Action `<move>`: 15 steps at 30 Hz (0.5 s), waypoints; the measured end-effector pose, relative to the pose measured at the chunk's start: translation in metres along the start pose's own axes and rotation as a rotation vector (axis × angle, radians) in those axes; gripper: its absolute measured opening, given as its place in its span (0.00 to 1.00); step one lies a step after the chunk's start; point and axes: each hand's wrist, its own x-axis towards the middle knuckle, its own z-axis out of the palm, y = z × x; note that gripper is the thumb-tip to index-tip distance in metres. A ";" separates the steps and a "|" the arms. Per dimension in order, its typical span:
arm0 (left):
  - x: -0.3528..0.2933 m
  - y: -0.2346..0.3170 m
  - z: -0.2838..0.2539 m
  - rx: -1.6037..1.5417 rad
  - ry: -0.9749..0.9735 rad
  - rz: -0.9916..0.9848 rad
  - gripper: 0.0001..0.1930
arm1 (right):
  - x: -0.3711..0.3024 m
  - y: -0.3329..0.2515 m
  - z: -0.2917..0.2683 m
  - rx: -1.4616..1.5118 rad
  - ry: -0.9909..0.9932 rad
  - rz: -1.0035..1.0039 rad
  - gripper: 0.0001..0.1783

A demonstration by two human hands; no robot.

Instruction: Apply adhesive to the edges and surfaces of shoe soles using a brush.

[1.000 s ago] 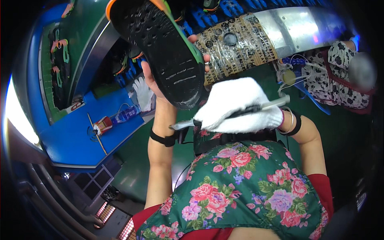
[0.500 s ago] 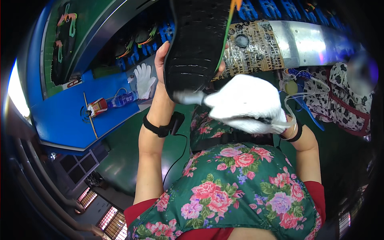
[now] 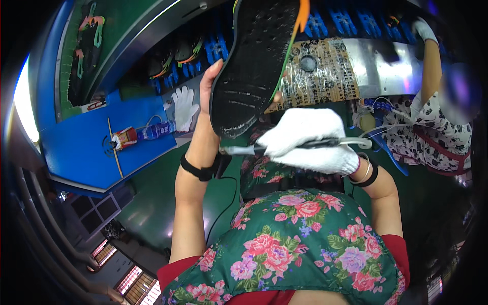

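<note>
My bare left hand grips a black shoe bottom from beneath, thumb along its left edge and fingertips showing at its right. A green line and an orange tab edge its right side, and its near end looks shiny. My right hand, in a white knitted glove, is closed around a pen-shaped brush tool. From its back end runs a pale hose. The tool's tip points left, just below the near end of the shoe bottom and apart from it.
On the blue table at left lie a stick, a red can-like container, a blue-labelled bottle and a white glove. Blue holders line the conveyor. At right, a co-worker's gloved hand reaches over it.
My right hand and the brush tool have moved down, off the shoe's near end. The shoe bottom has shifted slightly right. A co-worker's arm now shows over the conveyor.
</note>
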 end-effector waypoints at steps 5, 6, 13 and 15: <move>-0.010 -0.029 0.009 -0.122 0.136 0.083 0.37 | 0.030 -0.002 -0.038 -0.439 0.165 -0.207 0.08; -0.008 -0.035 0.008 -0.075 0.017 0.033 0.37 | 0.038 -0.001 -0.049 -0.594 0.202 -0.306 0.10; -0.012 -0.045 0.000 -0.367 0.084 0.121 0.37 | 0.032 -0.006 -0.037 -0.957 0.099 -0.385 0.21; -0.013 -0.041 -0.001 -0.306 0.139 0.125 0.40 | 0.020 -0.007 -0.003 -0.619 0.127 -0.409 0.19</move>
